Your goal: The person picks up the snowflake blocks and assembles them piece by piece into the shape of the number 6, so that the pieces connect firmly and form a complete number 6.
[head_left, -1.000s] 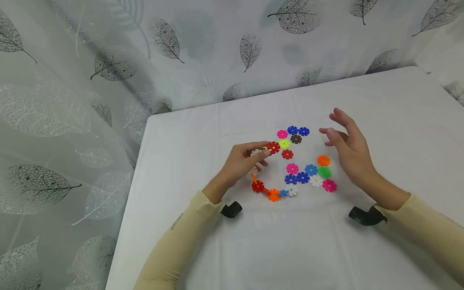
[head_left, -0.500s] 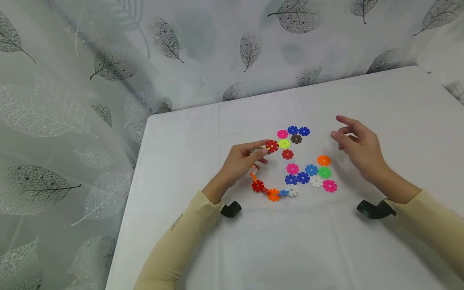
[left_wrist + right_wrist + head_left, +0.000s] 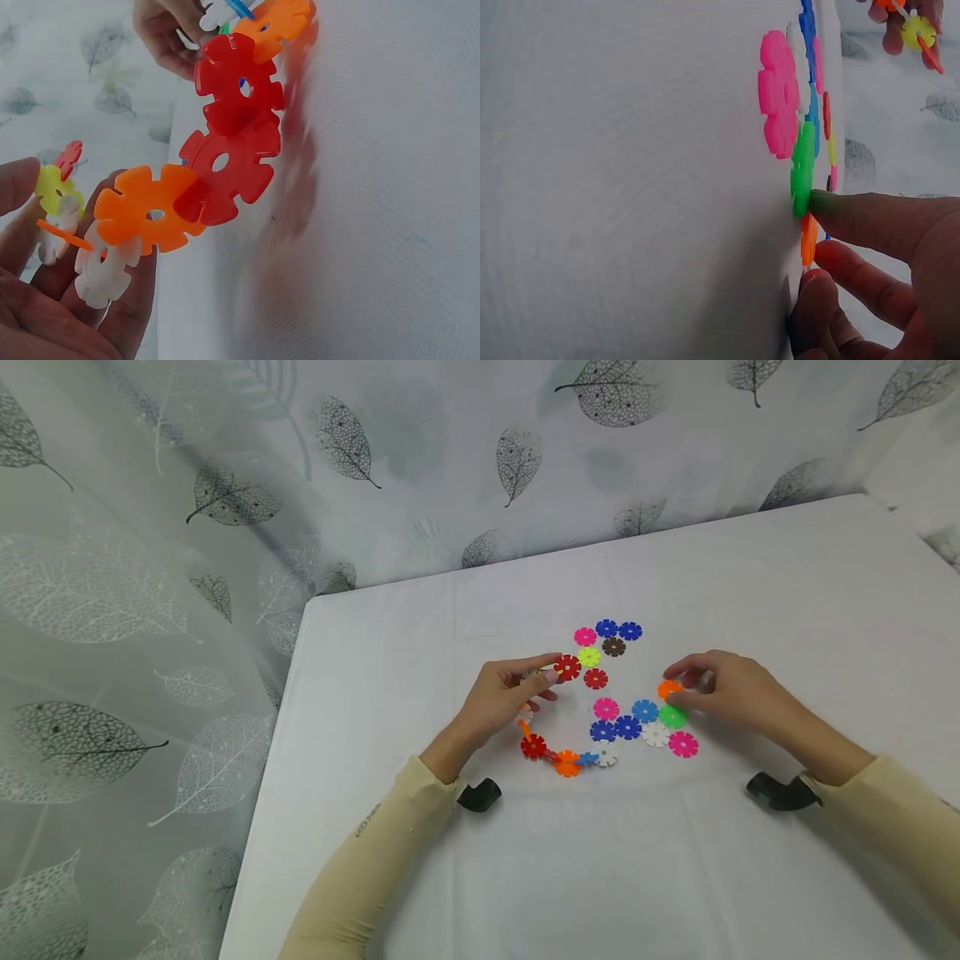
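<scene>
My left hand pinches the yellow disc near one end of a chain of slotted, flower-shaped interlocking plastic discs. A red disc stands at that end, just past the fingertips. From the hand the chain runs down through white, orange and red discs, curving along the table to a white disc. My right hand is low over the table, thumb and index fingertips apart at the loose orange disc. The thumb tip touches or overlaps the edge of the green disc.
Loose discs lie flat near the chain: pink, white, light blue and dark blue. Farther back are a brown disc and several others. A white cloth covers the table; a leaf-patterned curtain hangs behind.
My right hand first drew back to the right, then came down and left to the orange disc. My left hand stays nearly still, holding the chain.
</scene>
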